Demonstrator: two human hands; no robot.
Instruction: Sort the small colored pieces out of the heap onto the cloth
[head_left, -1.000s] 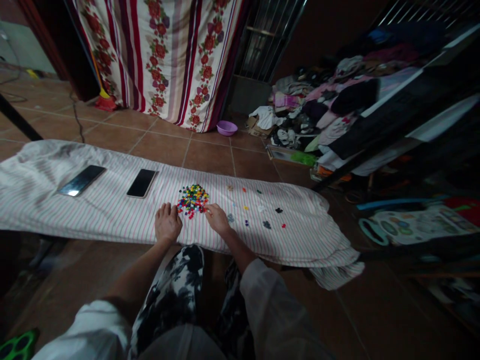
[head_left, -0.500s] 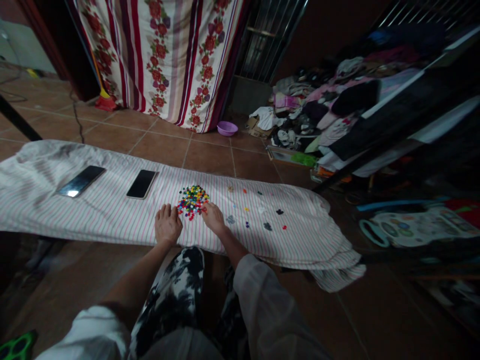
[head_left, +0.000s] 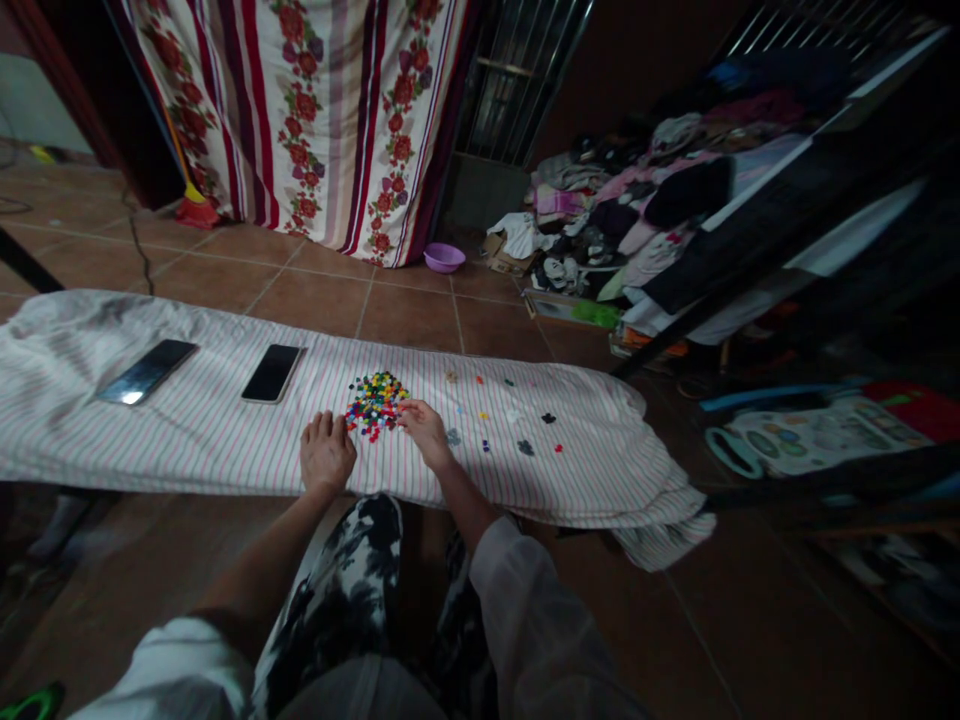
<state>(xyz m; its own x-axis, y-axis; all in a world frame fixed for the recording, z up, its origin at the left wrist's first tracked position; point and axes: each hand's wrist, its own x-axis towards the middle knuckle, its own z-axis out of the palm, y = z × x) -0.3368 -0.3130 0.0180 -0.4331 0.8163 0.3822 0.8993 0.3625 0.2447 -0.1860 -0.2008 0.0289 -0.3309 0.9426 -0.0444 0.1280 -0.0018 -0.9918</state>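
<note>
A heap of small multicoloured beads or buttons [head_left: 377, 400] lies on a striped cloth [head_left: 225, 440]. My right hand [head_left: 424, 432] is at the heap's right edge, thumb and fingertips pinched together; whatever is between them is too small to make out. Left of the heap, my left hand [head_left: 328, 450] rests palm down on the cloth, fingers laid out and holding nothing I can see. To the right, little single-colour groups are spread out, among them grey pieces [head_left: 526, 447], black pieces [head_left: 549, 418], red pieces [head_left: 559, 448] and yellow pieces [head_left: 484, 415].
Two phones, a dark one [head_left: 272, 374] and a glossy one [head_left: 148, 371], lie on the cloth's left part. Beyond are a floral curtain [head_left: 307, 120], a purple basin [head_left: 445, 258] and a pile of clothes [head_left: 600, 200] on the tiled floor.
The whole view has shifted slightly, so things sit a little further left. My right hand has drawn back slightly from the heap, still pinched; my left hand stays on the cloth.
</note>
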